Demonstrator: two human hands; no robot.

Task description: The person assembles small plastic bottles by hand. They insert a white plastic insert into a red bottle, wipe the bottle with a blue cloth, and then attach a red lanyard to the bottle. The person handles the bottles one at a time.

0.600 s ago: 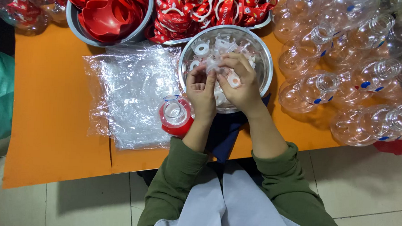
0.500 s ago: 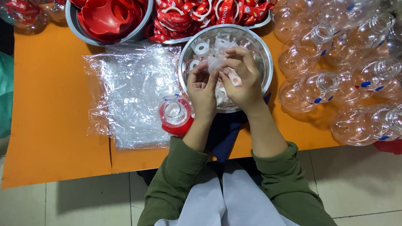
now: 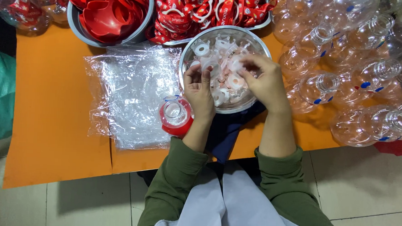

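Head view: both hands over the steel bowl (image 3: 185, 58) of white rings (image 3: 226, 60) at the orange table (image 3: 51, 120); left hand (image 3: 199, 91) rests at the bowl's near rim, fingers curled on a ring (image 3: 210, 69) — grip pressed together; right hand (image 3: 265, 79) pinches a ring (image 3: 238, 63); red-based bottle (image 3: 176, 116) just beside the left wrist; plastic bags (image 3: 129, 92) to its left; clear bottles (image 3: 347, 65) heaped on the right.

You are sitting in a small assembly workshop: round clear plastic bottles (image 3: 347, 78) are piling on the orange bench (image 3: 51, 120) beside metal bowls of red plastic parts (image 3: 110, 18).
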